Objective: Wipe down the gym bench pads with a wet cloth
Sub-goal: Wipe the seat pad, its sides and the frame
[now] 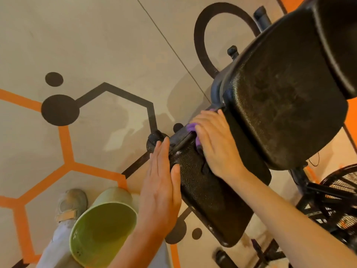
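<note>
A black textured seat pad (210,190) of the gym bench runs from the centre toward the lower right. Behind it rises the larger black back pad (286,105). My right hand (214,144) presses a purple cloth (191,127) against the far end of the seat pad; only purple edges show past my fingers. My left hand (164,182) lies flat with straight fingers along the seat pad's left edge, thumb on top of the pad, holding nothing.
A green bucket (102,233) stands on the floor by my left leg and shoe (70,205). The floor bears orange and black hexagon markings. A black fan cage (340,192) and bench frame bars (270,254) sit at the lower right.
</note>
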Available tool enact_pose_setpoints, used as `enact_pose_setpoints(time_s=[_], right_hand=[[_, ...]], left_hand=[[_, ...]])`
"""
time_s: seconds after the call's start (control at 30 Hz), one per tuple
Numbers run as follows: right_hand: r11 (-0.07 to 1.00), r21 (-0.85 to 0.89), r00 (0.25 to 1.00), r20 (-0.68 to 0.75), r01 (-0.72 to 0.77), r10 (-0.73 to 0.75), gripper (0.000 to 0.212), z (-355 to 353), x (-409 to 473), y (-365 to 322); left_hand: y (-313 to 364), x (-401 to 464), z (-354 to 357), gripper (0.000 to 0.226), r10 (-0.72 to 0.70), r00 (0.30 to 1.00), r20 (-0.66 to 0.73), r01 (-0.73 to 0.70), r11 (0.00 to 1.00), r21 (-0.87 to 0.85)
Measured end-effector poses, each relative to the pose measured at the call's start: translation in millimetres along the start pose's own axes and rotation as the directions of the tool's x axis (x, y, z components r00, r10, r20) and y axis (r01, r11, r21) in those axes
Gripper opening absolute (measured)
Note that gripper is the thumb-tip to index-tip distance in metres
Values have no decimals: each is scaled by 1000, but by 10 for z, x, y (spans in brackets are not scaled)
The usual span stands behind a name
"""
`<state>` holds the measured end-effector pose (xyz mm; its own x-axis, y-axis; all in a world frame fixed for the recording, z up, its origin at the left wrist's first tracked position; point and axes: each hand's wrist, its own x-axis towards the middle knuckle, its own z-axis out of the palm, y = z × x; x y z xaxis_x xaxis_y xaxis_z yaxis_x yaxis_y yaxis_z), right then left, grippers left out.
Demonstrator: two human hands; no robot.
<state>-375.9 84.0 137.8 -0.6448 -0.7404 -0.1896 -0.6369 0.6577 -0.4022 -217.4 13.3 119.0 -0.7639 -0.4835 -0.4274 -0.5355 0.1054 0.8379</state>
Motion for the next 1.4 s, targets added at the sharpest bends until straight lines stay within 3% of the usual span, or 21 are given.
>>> enact_pose_setpoints(time_s=[0.13, 0.2, 0.27, 0.37, 0.47, 0.53, 0.57, 0.67, 0.77, 0.83, 0.9, 0.93, 1.07, 1.17, 1.23, 1.3, 1.33, 1.4], right_hand=[[954, 78, 933, -199, -288, 298, 35, -43, 313, 97], [984, 29, 969, -173, -175, 178, 30, 116, -6, -223], [994, 110, 999, -29, -31, 34, 33, 170, -371, -509], [996, 59, 994, 83, 70, -75, 42, 38, -256, -210], [981, 60, 977, -97, -185, 190, 42, -105, 183, 203], [947, 101, 929, -187, -305, 319, 38, 12, 130, -8], [953, 118, 940, -166, -280, 297, 35, 134, -37, -218], [979, 202, 999, -16, -35, 39, 36, 291, -612, -725], [991, 69, 988, 104, 111, -118, 36, 105, -394, -399], [999, 29, 999, -25, -34, 34, 31, 17, -29, -110], [963, 107, 948, -179, -249, 265, 32, 70, 63, -176], [950, 127, 933, -190, -287, 307, 32, 153, -18, -330], [994, 106, 1000, 3, -24, 24, 37, 323, -621, -844], [996, 58, 991, 118, 63, -69, 38, 151, -392, -491], [995, 17, 995, 2, -98, 98, 36, 45, -37, -211], [949, 49, 938, -142, -311, 315, 34, 51, 109, -170], [931, 88, 918, -157, -355, 365, 34, 107, 55, -283], [945, 178, 951, -97, -273, 293, 36, 252, -285, -638]], left_hand=[[-8, 3, -10, 57, 17, 1000, 13, -17, 1000, -23], [-5, -11, -20, 57, 41, 999, 14, -41, 999, -30], [-8, -9, -33, 58, 68, 998, 17, -67, 998, -19], [-19, 13, -57, 59, 77, 996, 38, -78, 997, 14], [-36, 20, -85, 59, 72, 996, 44, -73, 997, 31], [-44, -4, -92, 59, 73, 996, 56, -73, 997, 3], [-50, -30, -94, 57, 74, 996, 51, -73, 997, -15], [-91, -144, -120, 56, 53, 998, 22, -51, 996, -76], [-88, -244, -147, 59, -4, 997, 71, 14, 990, -141], [-64, -271, -150, 59, -35, 995, 90, 49, 987, -156], [-32, -274, -148, 56, -46, 994, 98, 62, 984, -167], [-24, -266, -156, 56, -39, 995, 97, 56, 983, -177], [-85, -290, -209, 58, -6, 993, 116, 33, 973, -230], [-115, -368, -254, 55, -41, 986, 160, 67, 985, -159], [-115, -388, -271, 56, -44, 983, 176, 70, 987, -142], [-133, -377, -285, 56, -27, 981, 194, 55, 989, -139], [-153, -362, -298, 56, -17, 979, 205, 47, 989, -139], [-187, -328, -347, 56, 4, 975, 222, 31, 987, -155]])
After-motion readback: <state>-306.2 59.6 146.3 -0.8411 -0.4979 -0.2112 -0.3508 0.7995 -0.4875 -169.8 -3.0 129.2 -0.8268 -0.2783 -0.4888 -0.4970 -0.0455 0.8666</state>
